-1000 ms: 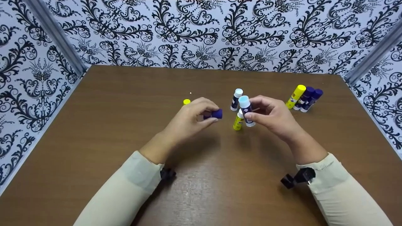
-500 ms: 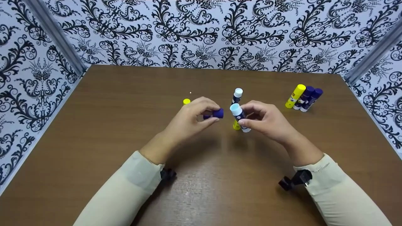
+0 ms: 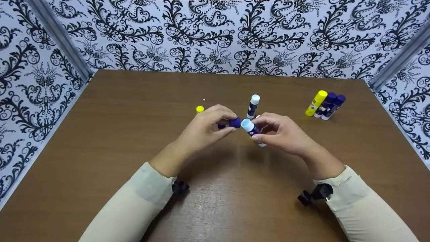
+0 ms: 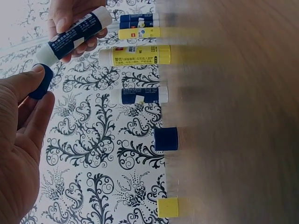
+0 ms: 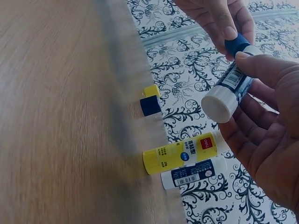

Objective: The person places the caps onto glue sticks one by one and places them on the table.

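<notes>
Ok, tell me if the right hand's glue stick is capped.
Uncapped: in the head view, the glue stick shows a bare pale end, the blue cap beside it.

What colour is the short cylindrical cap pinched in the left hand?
The short cylindrical cap is dark blue, seen best in the left wrist view.
</notes>
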Tool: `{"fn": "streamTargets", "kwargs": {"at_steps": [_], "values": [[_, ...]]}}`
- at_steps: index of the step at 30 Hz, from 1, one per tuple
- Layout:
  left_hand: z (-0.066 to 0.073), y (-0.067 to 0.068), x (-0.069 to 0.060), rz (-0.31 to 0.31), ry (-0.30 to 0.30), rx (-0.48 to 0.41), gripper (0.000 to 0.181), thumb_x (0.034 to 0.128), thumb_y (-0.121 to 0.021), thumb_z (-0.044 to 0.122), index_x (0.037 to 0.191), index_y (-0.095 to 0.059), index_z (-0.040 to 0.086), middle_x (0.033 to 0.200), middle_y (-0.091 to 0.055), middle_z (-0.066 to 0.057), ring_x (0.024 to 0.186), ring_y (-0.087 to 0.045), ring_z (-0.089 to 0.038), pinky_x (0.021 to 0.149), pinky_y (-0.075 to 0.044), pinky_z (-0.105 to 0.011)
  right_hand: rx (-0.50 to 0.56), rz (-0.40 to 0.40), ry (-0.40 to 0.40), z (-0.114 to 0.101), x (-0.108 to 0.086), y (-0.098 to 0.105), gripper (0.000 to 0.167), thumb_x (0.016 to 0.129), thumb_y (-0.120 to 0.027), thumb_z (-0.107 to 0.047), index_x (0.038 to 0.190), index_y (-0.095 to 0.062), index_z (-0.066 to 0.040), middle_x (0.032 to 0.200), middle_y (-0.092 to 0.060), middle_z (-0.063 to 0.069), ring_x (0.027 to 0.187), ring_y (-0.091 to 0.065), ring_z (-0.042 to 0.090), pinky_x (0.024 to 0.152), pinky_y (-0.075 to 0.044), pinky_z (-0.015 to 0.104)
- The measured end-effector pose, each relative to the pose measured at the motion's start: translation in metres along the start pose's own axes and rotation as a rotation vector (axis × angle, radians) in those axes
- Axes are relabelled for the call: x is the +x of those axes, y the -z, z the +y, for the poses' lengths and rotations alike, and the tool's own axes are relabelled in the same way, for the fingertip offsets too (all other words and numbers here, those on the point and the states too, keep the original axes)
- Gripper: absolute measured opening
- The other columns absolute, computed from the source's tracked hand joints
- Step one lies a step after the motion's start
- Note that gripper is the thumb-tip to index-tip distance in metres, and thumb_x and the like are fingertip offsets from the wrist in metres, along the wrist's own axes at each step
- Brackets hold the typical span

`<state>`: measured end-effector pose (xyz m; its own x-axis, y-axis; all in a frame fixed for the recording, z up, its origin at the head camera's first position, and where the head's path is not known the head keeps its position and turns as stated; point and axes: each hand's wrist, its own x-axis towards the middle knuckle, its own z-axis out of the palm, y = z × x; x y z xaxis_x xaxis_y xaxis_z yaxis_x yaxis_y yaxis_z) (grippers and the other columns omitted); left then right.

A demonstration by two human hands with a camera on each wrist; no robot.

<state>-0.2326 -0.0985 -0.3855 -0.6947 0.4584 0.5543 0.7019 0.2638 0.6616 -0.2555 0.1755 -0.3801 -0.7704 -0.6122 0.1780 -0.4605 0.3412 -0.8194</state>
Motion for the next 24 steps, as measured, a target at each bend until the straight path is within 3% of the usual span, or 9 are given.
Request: {"fn": "streamTargets", "kwargs": {"at_steps": [5,10,19,24], "values": [[0.0025,0.0006,0.0005,-0.023,0.006,0.025,0.028,0.0933,-0.077,0.011,0.118,-0.070,0.002,0.117,-0.068,-0.010,0.106,-0.068,-0.017,0.097,-0.059,-0.023,-0.039,-0.024,0.027,0.0001,0.0002,-0.0012,0.032,0.090,-0.081,-0.010,0.122,-0.074,-0.012,0.110,-0.067,0.003,0.096,-0.067,0.027,0.081,-0.060,0.024],[0.0046,0.0001,0.0008,-0.034,-0.004,0.038,0.027,0.0937,-0.077,0.010,0.118,-0.071,0.002,0.117,-0.069,-0.010,0.104,-0.069,-0.017,0.094,-0.060,-0.022,-0.066,-0.037,0.037,0.0011,0.0006,-0.0011,0.031,0.091,-0.081,-0.011,0.121,-0.074,-0.013,0.107,-0.067,0.003,0.095,-0.067,0.021,0.082,-0.060,0.025],[0.0056,-0.0016,0.0003,-0.058,-0.002,0.042,0.026,0.0939,-0.076,0.007,0.119,-0.072,0.000,0.118,-0.069,-0.013,0.106,-0.069,-0.022,0.093,-0.063,-0.034,-0.104,-0.056,0.048,0.0029,-0.0003,-0.0006,0.028,0.092,-0.081,-0.014,0.119,-0.075,-0.016,0.104,-0.067,0.001,0.096,-0.066,0.018,0.085,-0.059,0.035],[0.0063,-0.0015,0.0006,-0.078,-0.004,0.026,0.027,0.0938,-0.075,0.005,0.120,-0.073,-0.001,0.118,-0.069,-0.013,0.108,-0.070,-0.022,0.096,-0.061,-0.030,-0.122,-0.066,0.059,0.0026,-0.0002,-0.0003,0.027,0.092,-0.080,-0.014,0.119,-0.075,-0.016,0.104,-0.066,0.000,0.095,-0.065,0.016,0.083,-0.058,0.035]]}}
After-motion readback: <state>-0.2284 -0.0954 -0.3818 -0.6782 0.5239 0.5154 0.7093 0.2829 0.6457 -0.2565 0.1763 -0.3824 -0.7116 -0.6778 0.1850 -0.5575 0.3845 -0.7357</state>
